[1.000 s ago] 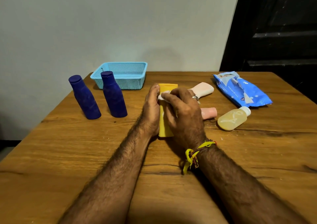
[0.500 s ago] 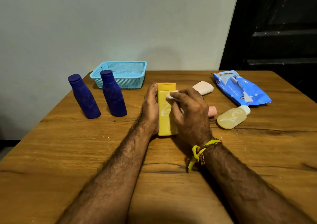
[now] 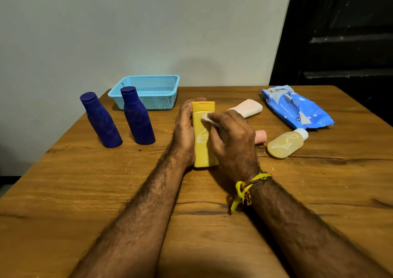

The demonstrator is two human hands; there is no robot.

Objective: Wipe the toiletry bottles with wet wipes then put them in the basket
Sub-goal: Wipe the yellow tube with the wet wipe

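Your left hand (image 3: 184, 133) steadies the yellow bottle (image 3: 203, 137), lying flat mid-bench (image 3: 85, 192); your right hand (image 3: 231, 141) pinches a wipe (image 3: 207, 117) against its face. Expect stiff, light plastic, slick once wet. For the basket (image 3: 146, 92), grip across the flat sides, mid-body.

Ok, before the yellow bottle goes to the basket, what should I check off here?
1. Left hand steadies the yellow bottle: ok.
2. Right hand holds the wipe on the bottle: ok.
3. White marks gone from the bottle's front: not ok.
4. Bottle's back wiped: cannot tell.
5. Basket has room: ok, no bottle seen in it.
6. Path to the basket: ok, the blue bottles stand to the left of it.
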